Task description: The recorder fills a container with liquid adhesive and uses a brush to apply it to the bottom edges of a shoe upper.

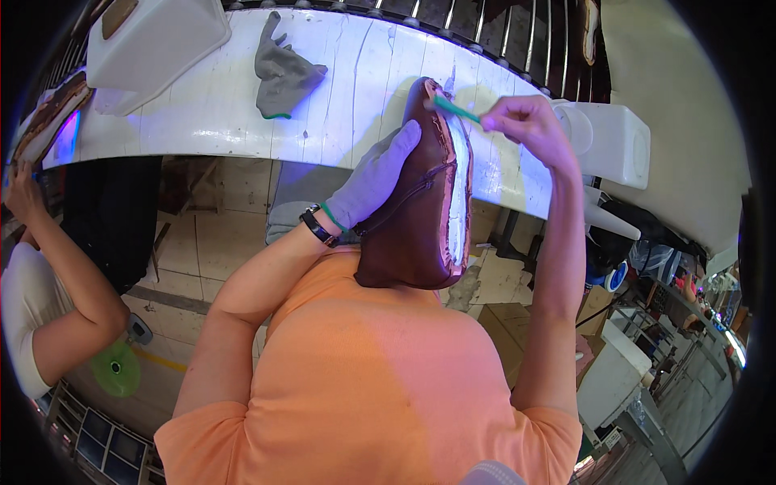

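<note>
My left hand, in a pale grey glove with a green cuff, grips the side of a brown leather shoe upper. The upper is tilted, its open end near my chest and its toe over the table, and the underside faces right. A pinkish folded edge runs around a whitish bottom. In my bare right hand is a thin green-handled brush, pinched in the fingers. Its blurred tip is at the upper's edge near the toe; whether it touches, I cannot tell.
A grey glove lies on the white table. White plastic containers stand at the far left and right. Beyond the table runs a roller conveyor. At left, a co-worker's arm reaches toward another shoe.
</note>
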A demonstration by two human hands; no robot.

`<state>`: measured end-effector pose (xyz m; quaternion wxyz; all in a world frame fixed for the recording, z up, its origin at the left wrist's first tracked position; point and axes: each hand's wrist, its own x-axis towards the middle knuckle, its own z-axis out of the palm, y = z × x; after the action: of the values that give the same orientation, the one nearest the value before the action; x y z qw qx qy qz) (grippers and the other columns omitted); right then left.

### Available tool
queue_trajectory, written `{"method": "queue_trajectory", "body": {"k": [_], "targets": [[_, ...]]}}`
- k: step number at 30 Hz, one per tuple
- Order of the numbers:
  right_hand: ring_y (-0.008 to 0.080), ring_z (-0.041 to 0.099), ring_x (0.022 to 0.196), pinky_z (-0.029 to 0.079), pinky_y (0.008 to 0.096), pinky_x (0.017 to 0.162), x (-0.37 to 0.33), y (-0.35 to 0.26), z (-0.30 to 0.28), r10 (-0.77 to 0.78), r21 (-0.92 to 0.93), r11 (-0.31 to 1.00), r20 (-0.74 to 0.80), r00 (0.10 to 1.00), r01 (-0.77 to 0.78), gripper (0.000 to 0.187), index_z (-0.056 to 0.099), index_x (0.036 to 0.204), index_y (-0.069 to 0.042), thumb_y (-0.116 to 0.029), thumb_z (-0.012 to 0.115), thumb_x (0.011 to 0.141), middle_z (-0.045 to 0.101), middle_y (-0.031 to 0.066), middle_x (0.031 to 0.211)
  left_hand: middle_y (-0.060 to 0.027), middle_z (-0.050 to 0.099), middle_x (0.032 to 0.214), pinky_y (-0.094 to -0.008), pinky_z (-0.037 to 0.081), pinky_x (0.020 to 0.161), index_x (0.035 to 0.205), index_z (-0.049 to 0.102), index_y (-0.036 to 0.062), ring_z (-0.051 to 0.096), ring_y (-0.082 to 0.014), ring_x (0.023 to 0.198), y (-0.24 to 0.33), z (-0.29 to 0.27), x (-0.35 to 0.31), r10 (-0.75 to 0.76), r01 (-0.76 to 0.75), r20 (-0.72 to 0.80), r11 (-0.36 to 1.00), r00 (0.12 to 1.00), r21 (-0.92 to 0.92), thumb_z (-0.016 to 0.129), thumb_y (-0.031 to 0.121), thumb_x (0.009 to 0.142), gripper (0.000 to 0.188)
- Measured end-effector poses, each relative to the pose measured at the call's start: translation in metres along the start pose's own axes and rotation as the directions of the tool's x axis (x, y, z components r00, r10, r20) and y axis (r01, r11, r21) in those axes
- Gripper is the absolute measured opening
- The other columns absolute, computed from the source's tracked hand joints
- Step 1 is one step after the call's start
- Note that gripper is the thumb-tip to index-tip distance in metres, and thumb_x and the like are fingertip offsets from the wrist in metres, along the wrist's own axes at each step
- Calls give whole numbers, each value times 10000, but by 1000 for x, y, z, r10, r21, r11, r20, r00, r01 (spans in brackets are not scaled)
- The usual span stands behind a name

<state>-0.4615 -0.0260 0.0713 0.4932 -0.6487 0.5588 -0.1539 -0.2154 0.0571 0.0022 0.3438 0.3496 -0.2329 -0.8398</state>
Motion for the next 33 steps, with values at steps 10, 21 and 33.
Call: {"method": "queue_trajectory", "body": {"k": [10, 21, 33], "targets": [[24, 382, 530, 257, 229, 488, 22, 15, 5, -103, -33, 994, -32, 994, 102, 192, 766, 856, -55, -246, 750, 868, 514, -63, 577, -102, 533, 1346, -325, 463, 1026, 1460, 377, 41, 560, -155, 1173, -3, -3, 2, -33, 32, 20, 999, 999, 31, 408, 497, 1034, 625], [34, 494, 641, 350, 224, 555, -77, -18, 7, -54, 62, 997, 193, 980, 43, 108, 761, 851, -41, -134, 791, 807, 667, -2, 731, -151, 542, 1346, -347, 470, 1032, 1464, 362, 29, 586, -215, 1170, -15, -9, 11, -8, 20, 147, 996, 989, -83, 369, 537, 1027, 669], [112, 619, 719, 483, 256, 677, -104, -31, 17, 31, 123, 991, 132, 991, -47, 125, 731, 812, 22, -92, 782, 805, 708, 78, 806, -145, 551, 1343, -374, 461, 1044, 1461, 369, 29, 577, -215, 1184, -9, -5, 7, -61, 62, 60, 998, 996, -12, 372, 548, 1022, 679]]}}
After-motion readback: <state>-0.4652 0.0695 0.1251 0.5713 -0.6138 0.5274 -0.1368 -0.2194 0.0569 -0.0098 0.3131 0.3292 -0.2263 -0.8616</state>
